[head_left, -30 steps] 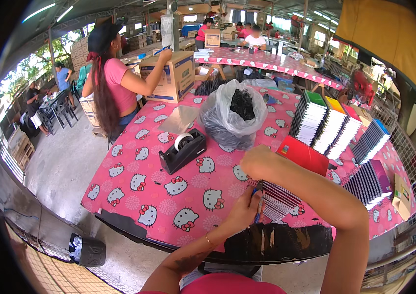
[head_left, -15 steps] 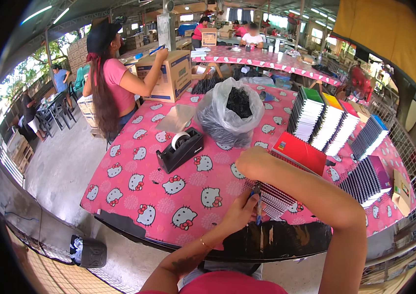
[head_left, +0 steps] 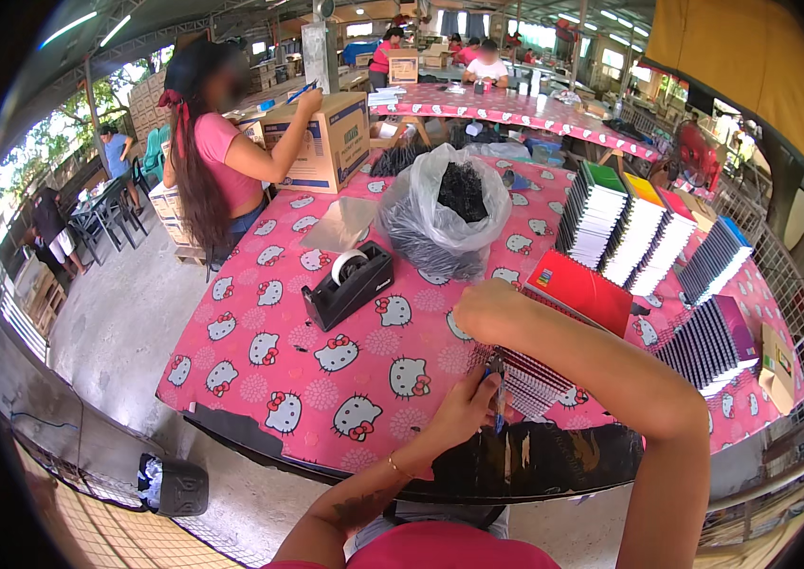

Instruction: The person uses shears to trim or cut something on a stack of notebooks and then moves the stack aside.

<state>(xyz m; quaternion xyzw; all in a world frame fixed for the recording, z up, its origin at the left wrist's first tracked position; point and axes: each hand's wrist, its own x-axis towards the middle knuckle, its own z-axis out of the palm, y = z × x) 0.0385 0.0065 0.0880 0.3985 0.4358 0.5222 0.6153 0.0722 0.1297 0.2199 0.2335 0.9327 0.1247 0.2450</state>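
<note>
Spiral notebook stack (head_left: 537, 389) on near edge of work table, below right forearm

Table (head_left: 264, 365): pink cat-print cloth, black near edge exposed. Co-worker (head_left: 236, 156), pink top and dark cap, at far left side by a large cardboard carton (head_left: 350, 137), arm raised, slim blue item in hand. Translucent plastic bag (head_left: 416, 247) mid-table, mouth open, tangled black material (head_left: 462, 192) inside. Right side: upright stacks of spiral notebooks, green-topped (head_left: 588, 228), yellow-topped (head_left: 631, 232) and pink-topped (head_left: 663, 247) side by side; blue-topped stack (head_left: 715, 268) leaning just beyond; purple-covered stack (head_left: 705, 349) nearer, coils facing the person. Small brown box (head_left: 776, 368) at right table edge. Red cover (head_left: 580, 289) lies past the forearm; can't tell if it tops the near stack, arm blocks the join. Black tape dispenser (head_left: 350, 289) left of bag, white roll in it.

Right hand (head_left: 483, 311): wrist bent sharply, at the stack's far left corner; fingers hidden, can't tell grip. Left hand (head_left: 466, 410): thumb and fingers clamped round a blue-handled hand tool (head_left: 500, 420), dark head up against the coils' left end.
</note>
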